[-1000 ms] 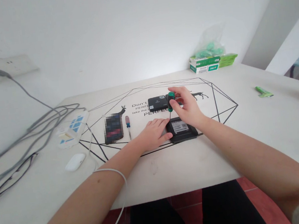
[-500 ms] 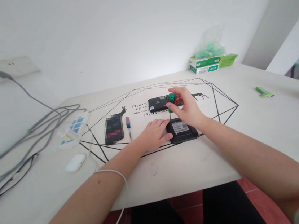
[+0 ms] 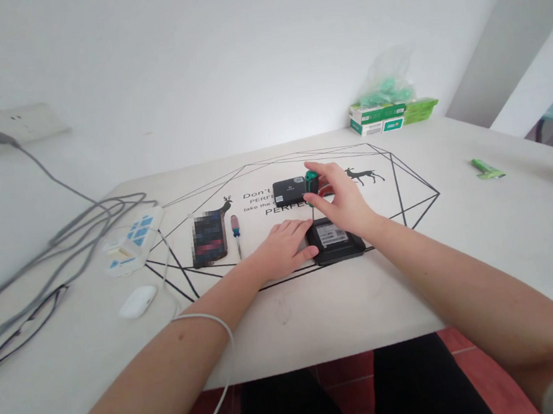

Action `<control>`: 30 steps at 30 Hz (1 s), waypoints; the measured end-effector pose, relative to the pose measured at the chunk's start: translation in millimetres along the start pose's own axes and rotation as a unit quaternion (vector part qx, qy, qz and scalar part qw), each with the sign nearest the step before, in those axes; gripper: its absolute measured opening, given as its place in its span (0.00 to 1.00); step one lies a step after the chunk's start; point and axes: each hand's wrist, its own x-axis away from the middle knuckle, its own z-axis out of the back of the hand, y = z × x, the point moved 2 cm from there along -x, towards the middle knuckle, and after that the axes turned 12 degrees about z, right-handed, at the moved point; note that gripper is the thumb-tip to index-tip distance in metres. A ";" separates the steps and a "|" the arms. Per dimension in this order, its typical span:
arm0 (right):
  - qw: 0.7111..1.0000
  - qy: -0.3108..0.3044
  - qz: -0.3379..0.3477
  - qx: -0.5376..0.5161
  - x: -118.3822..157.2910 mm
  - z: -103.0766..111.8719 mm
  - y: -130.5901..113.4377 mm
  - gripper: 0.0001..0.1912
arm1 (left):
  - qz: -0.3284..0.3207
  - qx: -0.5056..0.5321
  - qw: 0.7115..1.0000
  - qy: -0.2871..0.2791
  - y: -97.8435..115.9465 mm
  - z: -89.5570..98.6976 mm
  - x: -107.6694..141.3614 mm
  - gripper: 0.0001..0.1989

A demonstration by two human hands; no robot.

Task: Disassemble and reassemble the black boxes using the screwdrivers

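Observation:
A black box-like device [image 3: 349, 248] with a white label on its upper face lies flat on the table. My left hand [image 3: 286, 249] rests beside it, fingers stretched out, with the fingertips and thumb touching its left edge. A green-handled screwdriver [image 3: 312, 181] stands nearly upright in the closed fingers of my right hand [image 3: 336, 196]. Its thin shaft points down at the device's far left corner; what the tip touches is too small to tell. Behind the device lies a black square piece [image 3: 289, 192] with small stickers, partly covered by the right hand.
To the left lie a second screwdriver [image 3: 235, 229], a pixelated phone-like object [image 3: 208, 239], a white earphone case [image 3: 138, 302], a power strip [image 3: 137, 241], grey cables [image 3: 82, 224] and glasses [image 3: 22, 329]. Boxes [image 3: 379, 117] stand at the back; a green peeler-like tool [image 3: 487, 169] lies right.
The screwdriver handle has turned and tilts slightly differently in my right hand, whose fingers have shifted round it. My left hand and the device stay in place; the view has moved a little.

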 end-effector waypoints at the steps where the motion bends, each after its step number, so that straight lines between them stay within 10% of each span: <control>1: 1.000 0.005 -0.002 -0.004 0.2 -0.2 0.0 0.28 | 0.001 0.000 1.000 -0.001 -0.1 0.2 0.0 0.40; 30: 0.997 -0.020 -0.023 -0.068 2.9 -2.4 1.0 0.27 | 0.000 -0.001 1.000 -0.003 0.6 -0.3 -0.3 0.40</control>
